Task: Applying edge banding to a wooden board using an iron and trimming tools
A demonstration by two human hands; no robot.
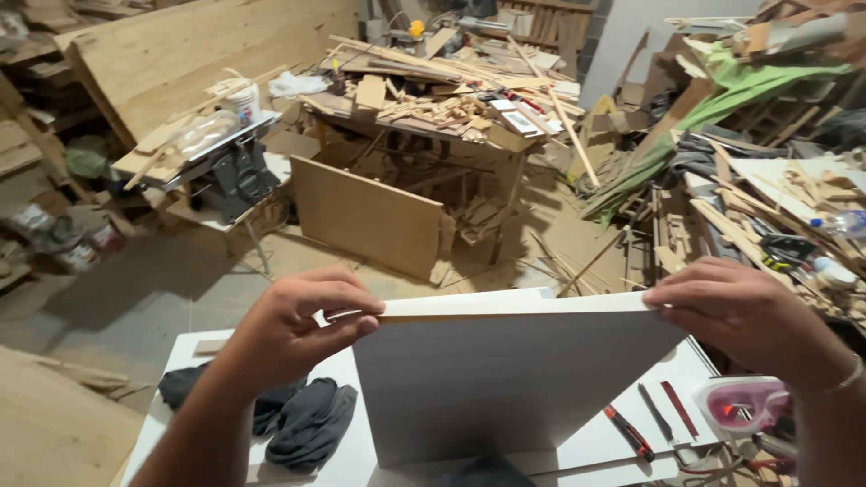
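Note:
A white laminated board (501, 379) stands upright on the white worktable (216, 347) in front of me, its top edge showing a thin wood-coloured strip. My left hand (293, 325) pinches the top left corner of the board, fingers curled over the edge. At the top right corner, my right hand (735, 307) grips the same edge, a thin bracelet on its wrist.
Dark grey gloves (302, 419) lie on the table at left. A red-handled cutter (629, 431), two blades (667, 410) and a pink-and-white tool (749, 404) lie at right. Beyond stand a table saw (230, 158), a leaning plywood panel (365, 215), and a cluttered bench of wood offcuts (442, 99).

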